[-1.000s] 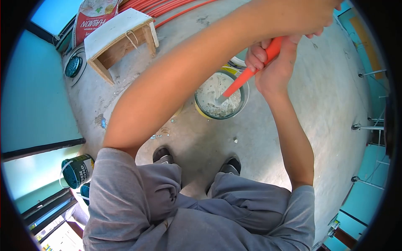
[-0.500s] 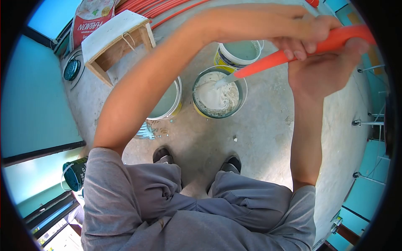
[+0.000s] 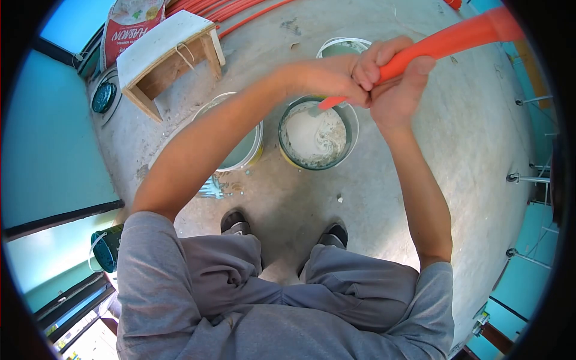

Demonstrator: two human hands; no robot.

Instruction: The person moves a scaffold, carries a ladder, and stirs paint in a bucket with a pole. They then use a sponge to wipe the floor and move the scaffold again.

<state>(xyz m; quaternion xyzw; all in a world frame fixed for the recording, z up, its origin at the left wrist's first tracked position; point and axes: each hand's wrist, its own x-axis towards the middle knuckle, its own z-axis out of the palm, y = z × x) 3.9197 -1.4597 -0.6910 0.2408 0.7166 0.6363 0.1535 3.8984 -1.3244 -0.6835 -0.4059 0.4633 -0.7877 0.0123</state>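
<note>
While the left hand [image 3: 343, 83] and right hand [image 3: 394, 101] wrap around a long orange pole [image 3: 456, 42], its grey end [image 3: 315, 110] slants into creamy white mixture [image 3: 309, 133] in a round dark-rimmed bucket [image 3: 346, 143], far centre.

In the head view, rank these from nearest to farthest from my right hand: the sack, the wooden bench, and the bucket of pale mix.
From your right hand:
1. Bucket of pale mix: just to its left, on the floor.
2. Wooden bench: farther left, up the view.
3. Sack: far left, behind the bench.
</note>
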